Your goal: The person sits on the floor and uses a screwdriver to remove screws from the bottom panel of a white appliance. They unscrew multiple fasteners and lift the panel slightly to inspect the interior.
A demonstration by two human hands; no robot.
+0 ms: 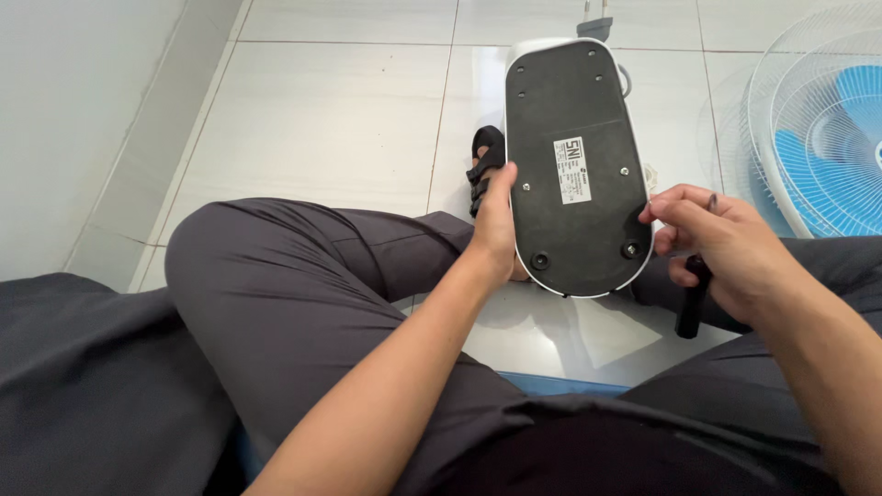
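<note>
Left hand: the left hand (496, 220) wraps its fingers around the left edge of the fan base (574, 165), thumb on the dark underside, gripping it and keeping it tipped up.
Right hand: the right hand (721, 243) is curled shut around a screwdriver (694, 294); the black handle sticks out below the palm, and a thin dark tip shows above the fingers near the base's right edge.
Fan base: a long, rounded slab with a white rim and a dark grey bottom plate turned toward the camera, standing on its lower end on the floor between the person's knees.
Label: a small white rectangular sticker (572, 170) with black print sits a little right of centre on the dark plate, its long side running up the plate.
Screw holes: small recessed dots ring the plate; two larger round ones sit at its lower end, one near the left hand's wrist and one just beside the right hand's fingertips.
Black part: a dark ribbed piece (484, 161) shows behind the left hand's fingers.
Plug: a grey plug (595, 20) lies on the floor past the top of the base.
Fan guard: a white wire grille with blue blades (818, 138) lies at the right, well apart from the base.
Floor: glossy pale tiles (331, 110).
Legs: dark grey trousers (276, 294) fill the foreground.
</note>
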